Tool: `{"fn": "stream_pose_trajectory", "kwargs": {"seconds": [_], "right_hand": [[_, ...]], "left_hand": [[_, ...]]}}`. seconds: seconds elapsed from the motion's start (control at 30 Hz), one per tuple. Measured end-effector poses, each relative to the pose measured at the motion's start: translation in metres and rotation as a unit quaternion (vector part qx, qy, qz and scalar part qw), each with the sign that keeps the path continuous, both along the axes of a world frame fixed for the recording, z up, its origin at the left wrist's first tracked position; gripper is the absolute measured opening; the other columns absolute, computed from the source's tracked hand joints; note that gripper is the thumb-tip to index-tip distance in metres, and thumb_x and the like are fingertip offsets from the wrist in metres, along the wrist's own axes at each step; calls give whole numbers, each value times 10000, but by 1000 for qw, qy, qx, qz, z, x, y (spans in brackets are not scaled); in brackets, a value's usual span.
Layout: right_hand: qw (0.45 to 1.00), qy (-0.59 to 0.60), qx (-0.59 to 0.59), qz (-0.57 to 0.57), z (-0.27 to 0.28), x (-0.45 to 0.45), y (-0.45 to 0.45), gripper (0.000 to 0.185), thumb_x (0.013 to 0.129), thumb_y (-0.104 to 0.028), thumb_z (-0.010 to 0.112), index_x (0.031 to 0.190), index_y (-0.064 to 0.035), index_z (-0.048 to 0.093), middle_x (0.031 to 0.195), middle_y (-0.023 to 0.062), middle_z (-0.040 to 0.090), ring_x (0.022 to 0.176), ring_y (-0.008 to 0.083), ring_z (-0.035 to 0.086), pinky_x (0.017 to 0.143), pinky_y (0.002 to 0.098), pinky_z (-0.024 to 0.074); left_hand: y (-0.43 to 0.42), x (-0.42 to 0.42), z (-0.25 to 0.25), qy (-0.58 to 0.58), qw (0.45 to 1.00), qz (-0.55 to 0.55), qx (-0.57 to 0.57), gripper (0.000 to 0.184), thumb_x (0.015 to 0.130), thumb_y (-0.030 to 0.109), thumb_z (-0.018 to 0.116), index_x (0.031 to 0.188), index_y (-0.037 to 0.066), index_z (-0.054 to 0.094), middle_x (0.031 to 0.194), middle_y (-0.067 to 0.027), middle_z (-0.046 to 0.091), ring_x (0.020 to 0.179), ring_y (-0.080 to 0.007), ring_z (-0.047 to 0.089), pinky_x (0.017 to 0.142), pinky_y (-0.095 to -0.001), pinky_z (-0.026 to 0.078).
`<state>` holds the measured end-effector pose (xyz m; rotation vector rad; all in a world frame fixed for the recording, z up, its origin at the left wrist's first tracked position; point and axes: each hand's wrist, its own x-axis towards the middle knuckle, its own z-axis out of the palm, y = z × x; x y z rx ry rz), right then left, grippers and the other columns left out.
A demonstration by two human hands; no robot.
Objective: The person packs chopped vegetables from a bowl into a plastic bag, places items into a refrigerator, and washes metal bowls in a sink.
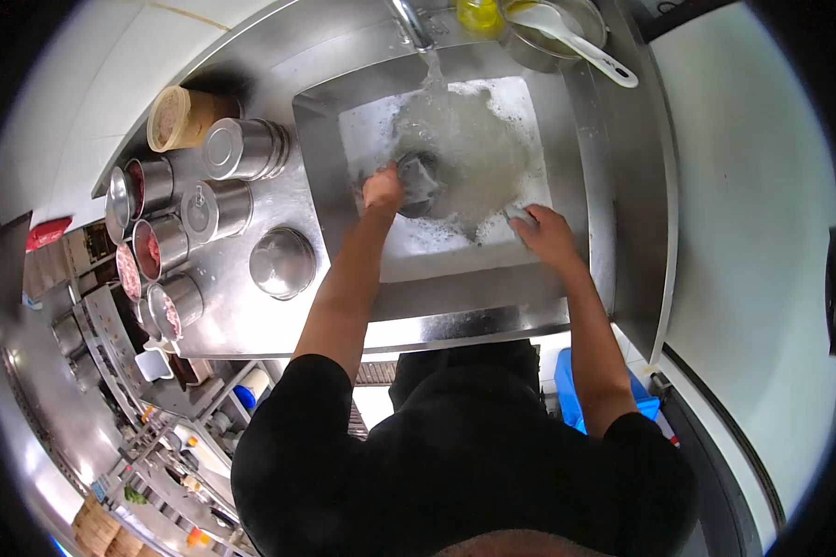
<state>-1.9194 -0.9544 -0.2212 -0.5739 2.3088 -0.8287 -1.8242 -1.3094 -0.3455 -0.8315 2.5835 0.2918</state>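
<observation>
My left hand (383,188) is closed on the rim of a round metal container (420,184) that sits partly in the sudsy water at the left of the sink (567,167). Water pours from the tap (412,26) into the basin just above it. On the right side, my right hand (546,234) is closed at the water's surface around a small pale greyish thing (520,215), whose kind I cannot make out. Foam and cloudy water hide the sink's bottom and the lower part of the container.
Left of the sink, the steel counter holds a bowl-shaped metal piece (282,264), lidded canisters (236,148), a beige tub (188,118) and several metal pots with meat (160,246). Behind the sink's right corner stand a pot (529,45) with a white ladle (585,48) and a yellow bottle (478,17).
</observation>
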Motion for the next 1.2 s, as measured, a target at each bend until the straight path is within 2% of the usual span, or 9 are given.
{"fn": "stream_pose_trajectory", "kwargs": {"seconds": [0.23,0.43,0.63,0.77,0.93,0.97,1.0,1.07,1.2], "right_hand": [[970,-16,-178,-163,-29,-37,-73,446,851,-313,729,1144,5,619,1096,213,614,1013,368,613,898,447,493],[941,172,-212,-198,-47,-54,-163,363,827,-144,701,1151,-18,598,1078,211,608,1015,375,597,891,453,489],[984,66,-143,81,-65,-16,-195,241,838,-202,692,1005,-29,673,1167,138,651,1160,363,560,940,442,471],[922,283,105,243,-12,-43,-156,277,819,-173,684,1067,-53,708,1224,142,642,1243,337,539,1015,432,448],[989,109,-49,91,-36,-20,-180,396,856,-234,622,1212,-61,645,1249,179,643,1197,362,584,973,471,482],[991,30,-33,128,-21,-13,-173,408,860,-264,618,1215,-63,641,1226,189,651,1165,368,603,956,479,490],[986,-46,-17,161,-13,-8,-168,421,864,-294,614,1217,-65,637,1204,198,659,1133,374,621,939,488,497],[974,56,-51,215,7,3,-146,428,860,-350,624,1189,-78,645,1109,211,673,1040,382,649,903,500,502],[958,157,-195,138,57,10,-118,373,831,-271,687,1168,-112,661,1066,156,653,1002,360,626,887,493,497]], "left_hand": [[33,-30,66,185,979,-22,81,534,891,189,553,1415,100,505,1160,-234,667,1012,-425,664,910,-505,525],[57,-56,78,284,902,175,272,515,964,244,549,1453,100,475,1243,-215,649,1027,-373,678,884,-491,537],[34,-51,92,274,766,373,446,532,1017,389,543,1437,72,464,1196,-196,662,967,-297,699,665,-445,609],[31,-31,76,224,766,362,482,535,1016,334,555,1430,20,428,1263,-215,611,1006,-339,683,687,-466,632],[60,-34,81,292,665,386,569,519,1003,314,575,1389,-12,456,1258,-181,616,1047,-323,673,714,-424,625],[29,-27,13,287,688,360,561,501,984,332,605,1333,-14,504,1183,-159,652,1012,-318,680,689,-415,613],[32,-31,35,266,726,373,513,486,981,331,610,1313,-11,519,1144,-148,661,972,-306,684,675,-415,609],[43,-19,76,214,794,399,406,455,975,330,619,1273,-7,547,1064,-126,681,890,-283,693,646,-414,601],[44,1,41,237,662,467,536,327,970,299,589,1207,76,616,1062,-112,679,933,-236,687,595,-376,578]]}}
